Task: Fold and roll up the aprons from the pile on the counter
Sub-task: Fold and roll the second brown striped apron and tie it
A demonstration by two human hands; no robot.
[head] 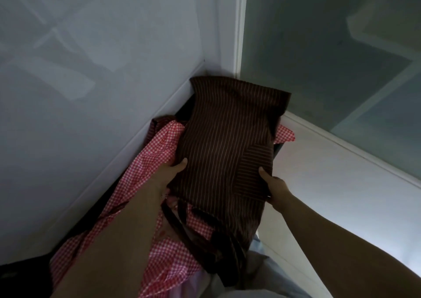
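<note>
From the head camera, you are pinching the brown striped apron (227, 142) at both side edges, left hand (169, 172) and right hand (274, 184) each with thumb on top, likely to keep the fold flat for rolling. Beneath your grip, the red checked apron (145, 161) is bunching; beyond it, the wall corner (224, 65) is crowding the cloth, and straps (218, 247) are dangling toward you.

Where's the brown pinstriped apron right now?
In the head view, centre frame: the brown pinstriped apron lies atop the red gingham cloth, gripped at its near edge by the left hand and right hand.
</note>
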